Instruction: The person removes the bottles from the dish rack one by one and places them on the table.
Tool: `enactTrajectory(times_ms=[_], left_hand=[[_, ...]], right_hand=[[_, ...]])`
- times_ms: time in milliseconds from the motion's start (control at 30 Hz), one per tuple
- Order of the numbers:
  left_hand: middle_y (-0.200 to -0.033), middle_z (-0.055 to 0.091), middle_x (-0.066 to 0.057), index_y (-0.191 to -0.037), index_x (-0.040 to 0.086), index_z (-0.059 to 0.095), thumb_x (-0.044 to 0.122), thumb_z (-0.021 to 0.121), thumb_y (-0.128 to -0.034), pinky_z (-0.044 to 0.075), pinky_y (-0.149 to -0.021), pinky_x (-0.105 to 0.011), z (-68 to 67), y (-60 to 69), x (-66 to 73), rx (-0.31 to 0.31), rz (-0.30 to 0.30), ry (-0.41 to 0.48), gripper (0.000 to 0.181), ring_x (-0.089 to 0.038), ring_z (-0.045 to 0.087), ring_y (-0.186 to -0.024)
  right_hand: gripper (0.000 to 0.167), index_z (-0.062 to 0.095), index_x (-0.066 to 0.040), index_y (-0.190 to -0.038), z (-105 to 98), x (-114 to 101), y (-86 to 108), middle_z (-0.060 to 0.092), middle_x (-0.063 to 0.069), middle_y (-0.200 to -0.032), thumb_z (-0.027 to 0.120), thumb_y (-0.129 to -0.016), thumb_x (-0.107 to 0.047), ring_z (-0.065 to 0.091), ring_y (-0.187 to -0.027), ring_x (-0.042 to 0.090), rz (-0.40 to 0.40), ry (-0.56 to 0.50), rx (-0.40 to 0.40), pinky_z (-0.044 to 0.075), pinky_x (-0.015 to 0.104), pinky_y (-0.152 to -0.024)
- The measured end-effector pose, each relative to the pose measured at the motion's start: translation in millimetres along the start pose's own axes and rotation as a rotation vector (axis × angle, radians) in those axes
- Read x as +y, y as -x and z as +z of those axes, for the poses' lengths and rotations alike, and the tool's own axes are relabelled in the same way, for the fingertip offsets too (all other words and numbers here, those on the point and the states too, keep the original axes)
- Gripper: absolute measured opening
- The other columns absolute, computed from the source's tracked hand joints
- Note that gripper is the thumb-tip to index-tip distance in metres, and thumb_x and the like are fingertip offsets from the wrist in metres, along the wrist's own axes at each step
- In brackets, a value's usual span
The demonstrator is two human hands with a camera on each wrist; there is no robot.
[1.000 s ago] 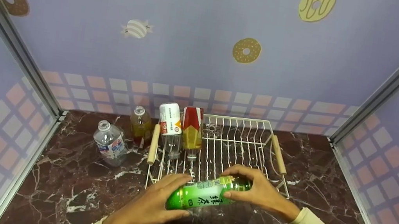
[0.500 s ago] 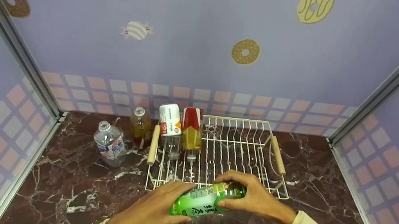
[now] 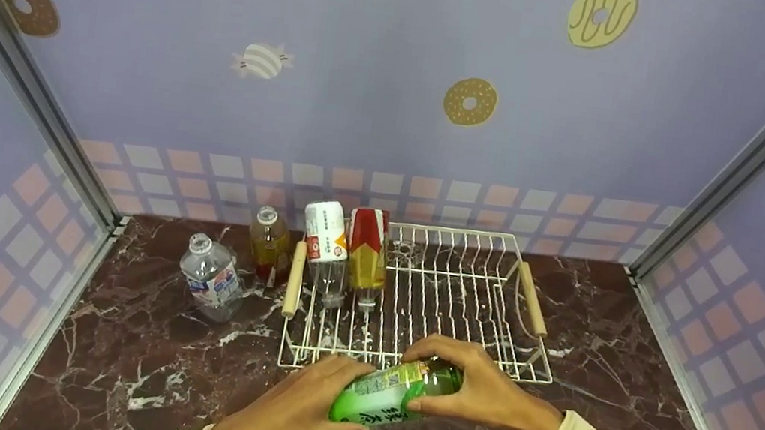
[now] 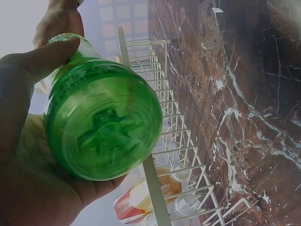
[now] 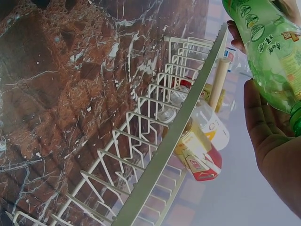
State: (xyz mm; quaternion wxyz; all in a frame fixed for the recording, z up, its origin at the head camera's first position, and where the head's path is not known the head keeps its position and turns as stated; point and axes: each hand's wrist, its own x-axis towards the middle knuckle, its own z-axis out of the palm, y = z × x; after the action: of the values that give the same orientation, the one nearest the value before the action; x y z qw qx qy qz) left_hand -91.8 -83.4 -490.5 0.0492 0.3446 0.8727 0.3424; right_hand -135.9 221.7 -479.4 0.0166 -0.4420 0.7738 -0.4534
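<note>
My two hands hold a green-labelled plastic drink bottle [image 3: 379, 400] sideways in front of the rack, tilted a little. The left hand [image 3: 292, 414] grips its base end, thumb on the near side; the left wrist view looks onto the ribbed bottle base [image 4: 110, 129]. My right hand [image 3: 481, 393] grips the neck end, thumb and fingers on opposite sides. A green cap [image 5: 296, 120] shows at that end in the right wrist view. Behind them stands a cream wire dish rack [image 3: 471, 233]. Inside it, a white-labelled bottle [image 3: 327, 233] and a red-and-yellow-labelled bottle [image 3: 367, 251] lean neck down at the left.
Left of the rack, a clear bottle [image 3: 213, 279] and a bottle with amber contents [image 3: 269, 247] stand upright on the dark marbled counter [image 3: 130, 329]. Wooden handles [image 3: 531, 298] rise at the rack's ends. Patterned walls [image 3: 366, 121] enclose the counter on three sides.
Both hands have come slightly lower and nearer to me with the green bottle. It has rolled about its length, so the large label writing has turned downward. The other bottles have stayed put.
</note>
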Motion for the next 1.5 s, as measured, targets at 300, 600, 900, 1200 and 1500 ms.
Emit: enactTrajectory(times_ms=[300, 600, 900, 1200, 1500], left_hand=[[-0.135, 0.068, -0.003, -0.147, 0.011, 0.063, 0.037, 0.089, -0.094, 0.059, -0.085, -0.023, 4.4, -0.6, -2.3, -0.003, 0.015, -0.008, 0.064, -0.008, 0.062, -0.105], [-0.127, 0.069, 0.0, -0.145, 0.012, 0.062, 0.037, 0.089, -0.0939, 0.057, -0.081, -0.021, 4.8, 0.7, -2.8, -0.033, -0.007, -0.001, 0.063, -0.004, 0.059, -0.098], [-0.136, 0.068, -0.004, -0.145, 0.011, 0.064, 0.033, 0.088, -0.0941, 0.058, -0.083, -0.022, 5.0, 3.2, -7.5, -0.006, -0.024, 0.05, 0.06, -0.006, 0.061, -0.103], [-0.139, 0.066, -0.008, -0.148, 0.009, 0.061, 0.037, 0.086, -0.0956, 0.059, -0.084, -0.025, -0.4, 14.5, -15.2, 0.032, -0.062, 0.063, 0.065, -0.01, 0.061, -0.104], [-0.14, 0.065, -0.012, -0.15, 0.003, 0.058, 0.03, 0.088, -0.0938, 0.06, -0.085, -0.027, -10.3, 26.7, -18.3, 0.085, -0.166, 0.145, 0.069, -0.015, 0.063, -0.104]], right_hand=[[0.051, 0.072, -0.008, -0.133, 7.7, 0.9, -1.9, 0.076, 0.011, -0.13, 0.093, -0.09, -0.022, 0.072, -0.117, 0.023, -0.034, 0.02, -0.022, 0.067, 0.036, -0.094], [0.05, 0.072, -0.006, -0.133, 11.5, 2.0, -3.1, 0.075, 0.012, -0.132, 0.093, -0.091, -0.022, 0.072, -0.12, 0.025, -0.033, 0.016, -0.059, 0.066, 0.037, -0.097], [0.052, 0.071, -0.008, -0.136, 6.7, 3.9, -3.1, 0.073, 0.012, -0.136, 0.092, -0.091, -0.022, 0.071, -0.122, 0.024, -0.023, 0.008, -0.078, 0.065, 0.038, -0.1], [0.052, 0.07, -0.005, -0.137, -2.6, 10.0, 1.0, 0.074, 0.012, -0.135, 0.091, -0.092, -0.022, 0.072, -0.12, 0.025, 0.0, 0.013, -0.05, 0.063, 0.048, -0.106], [0.051, 0.07, -0.003, -0.137, -11.3, 17.9, 2.9, 0.076, 0.011, -0.132, 0.09, -0.092, -0.015, 0.074, -0.118, 0.025, 0.04, 0.017, -0.012, 0.061, 0.049, -0.109]])
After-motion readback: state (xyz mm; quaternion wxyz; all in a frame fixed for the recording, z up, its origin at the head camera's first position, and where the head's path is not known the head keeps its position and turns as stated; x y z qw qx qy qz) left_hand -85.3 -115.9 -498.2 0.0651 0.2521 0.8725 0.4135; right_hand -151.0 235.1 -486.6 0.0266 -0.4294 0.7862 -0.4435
